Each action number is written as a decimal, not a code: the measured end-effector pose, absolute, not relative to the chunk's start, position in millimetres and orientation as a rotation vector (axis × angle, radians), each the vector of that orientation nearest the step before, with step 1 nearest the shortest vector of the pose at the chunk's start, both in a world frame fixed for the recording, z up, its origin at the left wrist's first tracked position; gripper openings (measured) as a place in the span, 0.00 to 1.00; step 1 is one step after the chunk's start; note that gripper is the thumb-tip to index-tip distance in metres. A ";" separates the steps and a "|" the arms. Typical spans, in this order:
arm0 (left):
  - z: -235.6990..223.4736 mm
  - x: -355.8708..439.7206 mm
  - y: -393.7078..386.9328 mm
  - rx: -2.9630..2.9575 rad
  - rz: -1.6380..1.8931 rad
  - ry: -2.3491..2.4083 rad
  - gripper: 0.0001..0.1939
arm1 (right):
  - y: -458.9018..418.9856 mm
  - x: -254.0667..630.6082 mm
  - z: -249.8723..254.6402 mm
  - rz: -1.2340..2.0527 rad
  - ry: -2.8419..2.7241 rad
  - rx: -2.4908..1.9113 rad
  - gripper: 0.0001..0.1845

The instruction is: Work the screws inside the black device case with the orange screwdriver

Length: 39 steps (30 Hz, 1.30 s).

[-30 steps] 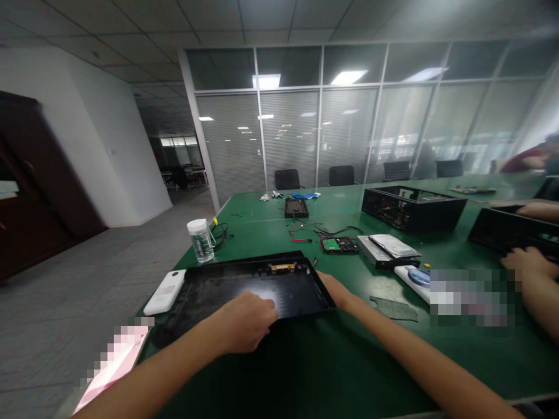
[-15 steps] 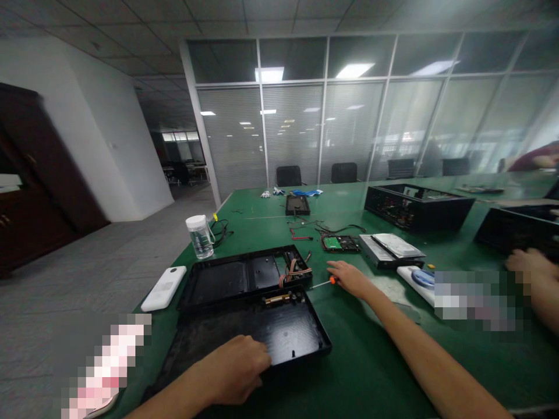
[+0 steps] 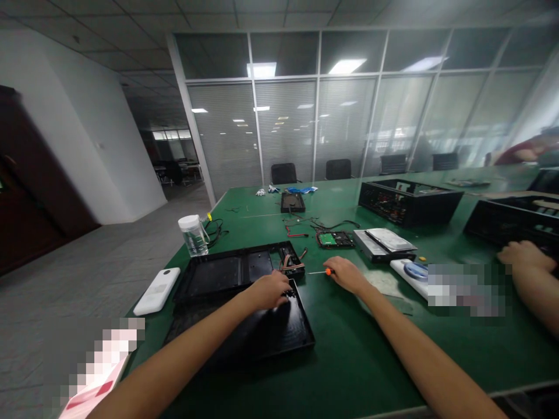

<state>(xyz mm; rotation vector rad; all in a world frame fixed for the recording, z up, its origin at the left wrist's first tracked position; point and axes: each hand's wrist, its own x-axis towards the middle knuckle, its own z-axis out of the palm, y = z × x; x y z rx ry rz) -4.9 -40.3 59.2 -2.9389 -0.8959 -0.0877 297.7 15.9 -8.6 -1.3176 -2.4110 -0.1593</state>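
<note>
My right hand point(image 3: 346, 274) rests low over the green table, closed around the orange handle of a screwdriver point(image 3: 329, 272). The metal shaft points left toward the black casing. Over the upper right corner of the front black casing half point(image 3: 262, 343), my left hand point(image 3: 269, 290) has its fingers curled down. Whatever lies between those fingertips is hidden. Just behind sits the other black casing half point(image 3: 222, 273), with striped ribbon wires point(image 3: 290, 265) at its right end.
A clear bottle point(image 3: 195, 235) and a white phone-like device point(image 3: 158, 291) stand left. Beyond my right hand are a green circuit board point(image 3: 334, 238), a silver drive point(image 3: 384, 244) and a black computer case point(image 3: 408, 202). Another person's hand point(image 3: 528, 256) works at right.
My left hand has moved up and right, from the casing's front edge to its upper right corner. My right hand keeps the screwdriver nearly in place. The view has shifted slightly.
</note>
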 end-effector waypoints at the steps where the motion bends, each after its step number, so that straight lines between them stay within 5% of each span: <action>1: 49.5 2.3 -32.2 -2.907 -0.119 -0.812 0.10 | 14.1 297.2 -6.6 -0.167 -2.412 -1.324 0.15; 8: 8.3 3.6 -20.4 -2.859 -0.415 -0.714 0.09 | 12.6 301.4 -3.0 -0.180 -2.371 -1.424 0.14; 25: 10.1 3.2 -24.4 -3.014 -0.641 -0.777 0.07 | 9.3 291.4 -3.5 -0.054 -2.336 -1.355 0.14; 39: 17.7 -10.0 -26.5 -2.995 -0.133 -0.603 0.11 | 11.1 291.1 -6.1 -0.023 -2.215 -1.491 0.13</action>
